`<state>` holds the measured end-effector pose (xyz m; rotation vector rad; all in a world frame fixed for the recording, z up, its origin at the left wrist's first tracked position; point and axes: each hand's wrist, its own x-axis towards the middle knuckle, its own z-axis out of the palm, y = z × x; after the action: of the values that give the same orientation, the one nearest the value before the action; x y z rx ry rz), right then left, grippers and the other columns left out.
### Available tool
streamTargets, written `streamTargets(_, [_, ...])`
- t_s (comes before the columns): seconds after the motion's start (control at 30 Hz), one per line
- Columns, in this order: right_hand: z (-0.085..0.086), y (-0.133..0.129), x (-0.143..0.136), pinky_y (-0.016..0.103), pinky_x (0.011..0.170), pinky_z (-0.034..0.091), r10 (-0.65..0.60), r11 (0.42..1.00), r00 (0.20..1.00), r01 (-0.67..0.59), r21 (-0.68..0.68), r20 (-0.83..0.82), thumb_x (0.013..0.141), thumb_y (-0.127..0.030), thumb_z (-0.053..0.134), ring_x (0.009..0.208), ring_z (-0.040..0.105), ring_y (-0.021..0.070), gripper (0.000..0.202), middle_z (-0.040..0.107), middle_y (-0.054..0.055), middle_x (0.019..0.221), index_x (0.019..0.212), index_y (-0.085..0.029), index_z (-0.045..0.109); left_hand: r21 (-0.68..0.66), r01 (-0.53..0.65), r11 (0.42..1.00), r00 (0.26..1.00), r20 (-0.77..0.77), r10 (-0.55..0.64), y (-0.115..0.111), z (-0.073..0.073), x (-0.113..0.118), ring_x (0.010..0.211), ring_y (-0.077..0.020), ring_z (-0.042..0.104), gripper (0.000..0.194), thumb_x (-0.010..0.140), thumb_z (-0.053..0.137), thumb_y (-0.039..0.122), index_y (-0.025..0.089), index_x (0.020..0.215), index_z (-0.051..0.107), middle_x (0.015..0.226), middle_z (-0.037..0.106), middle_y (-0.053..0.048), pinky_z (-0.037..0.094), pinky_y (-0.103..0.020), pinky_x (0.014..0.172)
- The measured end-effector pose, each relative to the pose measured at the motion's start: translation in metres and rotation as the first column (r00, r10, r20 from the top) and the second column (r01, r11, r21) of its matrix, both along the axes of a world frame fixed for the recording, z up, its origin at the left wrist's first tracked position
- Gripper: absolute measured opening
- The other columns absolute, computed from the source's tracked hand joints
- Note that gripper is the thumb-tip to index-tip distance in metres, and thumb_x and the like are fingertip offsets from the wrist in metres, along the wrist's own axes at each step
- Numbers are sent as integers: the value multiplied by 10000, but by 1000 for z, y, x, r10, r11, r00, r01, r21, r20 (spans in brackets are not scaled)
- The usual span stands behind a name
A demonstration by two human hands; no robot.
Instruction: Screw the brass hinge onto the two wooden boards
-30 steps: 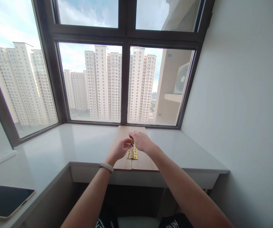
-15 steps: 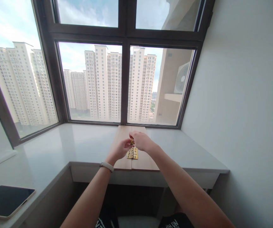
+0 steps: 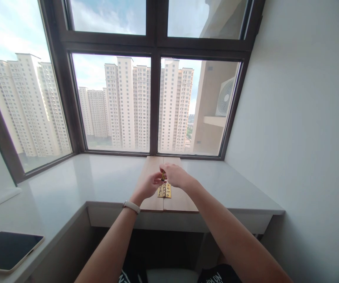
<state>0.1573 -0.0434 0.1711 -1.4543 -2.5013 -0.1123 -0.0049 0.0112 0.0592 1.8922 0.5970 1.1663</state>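
Two pale wooden boards (image 3: 151,202) lie side by side, with a gold-coloured hinge (image 3: 167,190) across their seam. Small dark spots on the hinge look like screws or screw holes. Just above it, a short yellow-and-black tool, apparently a screwdriver (image 3: 163,175), stands close to upright between my hands. My right hand (image 3: 174,175) is closed round its upper part from the right. From the left, my left hand (image 3: 150,184) has its fingers bent in at the tool's lower part. The tool's lower end is too small to make out.
The boards rest on a white counter (image 3: 113,173) below a dark-framed window (image 3: 154,98). A tablet (image 3: 7,249) lies on the counter's left arm. A white wall (image 3: 299,118) rises at the right. The counter's front edge runs just before the boards.
The yellow-and-black tool has turned a little and shows more of its length between my fingers. My left fingers have shifted slightly; the hinge and boards stay put.
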Motion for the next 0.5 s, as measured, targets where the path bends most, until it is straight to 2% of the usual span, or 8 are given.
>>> streamTargets(0.1, [1, -1, -1, 256, 692, 373, -12, 1000, 999, 12, 1, -36, 883, -223, 655, 896, 634, 187, 195, 690, 75, 1036, 1070, -208, 601, 13, -76, 997, 997, -16, 76, 2, -2, -1, 861, -204, 708, 302, 841, 728, 358, 161, 1052, 638, 1005, 710, -87, 573, -345, 806])
streamTargets(0.23, [-2, -1, -6, 289, 672, 374, -161, 987, 986, 162, 23, -38, 965, -457, 549, 852, 651, 229, 292, 702, 111, 945, 1065, -192, 617, 50, -223, 974, 972, -66, 226, -1, -3, -3, 759, -182, 694, 314, 796, 774, 387, 179, 967, 613, 868, 685, -32, 555, -290, 681])
streamTargets(0.33, [-3, 1, -6, 287, 654, 368, -177, 984, 984, 176, -10, -23, 985, -427, 507, 841, 651, 226, 267, 704, 115, 951, 1069, -201, 620, 23, -143, 989, 986, -87, 145, -3, 0, -4, 828, -200, 703, 321, 815, 750, 382, 190, 1041, 626, 950, 701, -48, 558, -299, 709])
streamTargets(0.43, [-1, 2, -2, 267, 625, 354, -87, 993, 996, 85, -77, -19, 964, -307, 536, 842, 638, 204, 171, 704, 86, 961, 1100, -227, 603, -13, -9, 1000, 999, -48, 8, -4, 3, -4, 947, -223, 701, 299, 856, 698, 367, 182, 1086, 647, 1038, 712, -75, 556, -343, 839])
streamTargets(0.5, [1, 1, -2, 254, 627, 356, -22, 994, 999, 19, -108, -25, 939, -260, 569, 871, 634, 193, 152, 707, 65, 977, 1085, -238, 604, -14, -17, 1000, 999, -29, 16, -3, 3, -4, 915, -221, 700, 295, 844, 713, 377, 167, 1045, 662, 1016, 719, -82, 553, -355, 847])
